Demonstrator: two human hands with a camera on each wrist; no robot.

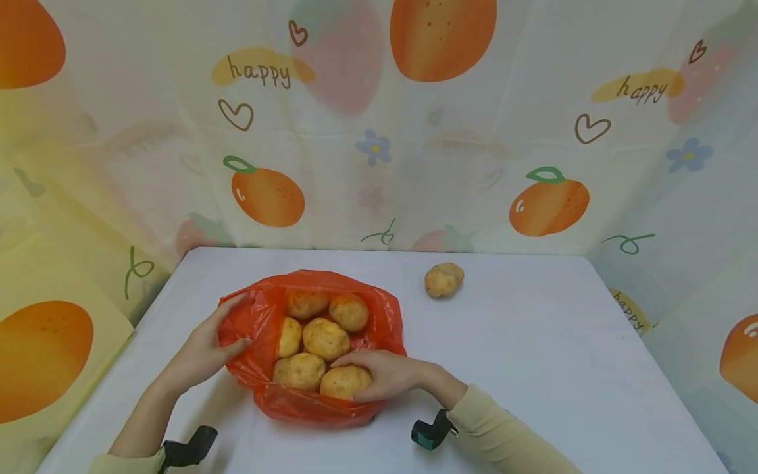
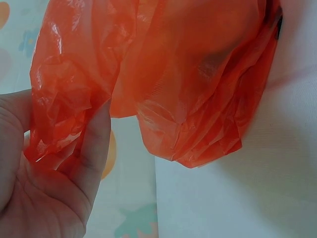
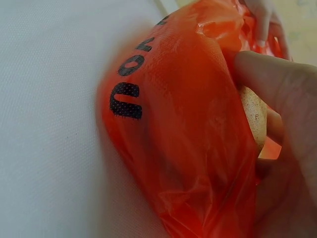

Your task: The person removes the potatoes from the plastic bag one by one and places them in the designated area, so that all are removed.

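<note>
A red plastic bag (image 1: 266, 401) lies wide open on the table with several potatoes (image 1: 326, 339) in it. At its left side my left hand (image 1: 204, 345) holds the bag's rim between thumb and fingers; the left wrist view shows the red film (image 2: 64, 74) bunched inside that hand (image 2: 49, 188). My right hand (image 1: 385, 374) reaches over the bag's near right edge and grips the front potato (image 1: 345, 382). In the right wrist view the bag wall hides most of this potato (image 3: 253, 116), with the fingers and thumb of the hand (image 3: 292, 114) around it.
One loose potato (image 1: 444, 280) lies on the white table (image 1: 521, 342) near the back edge, right of the bag. A printed fruit-pattern curtain (image 1: 414, 145) hangs behind and beside the table. Black wrist devices (image 1: 431, 431) sit at both sleeves.
</note>
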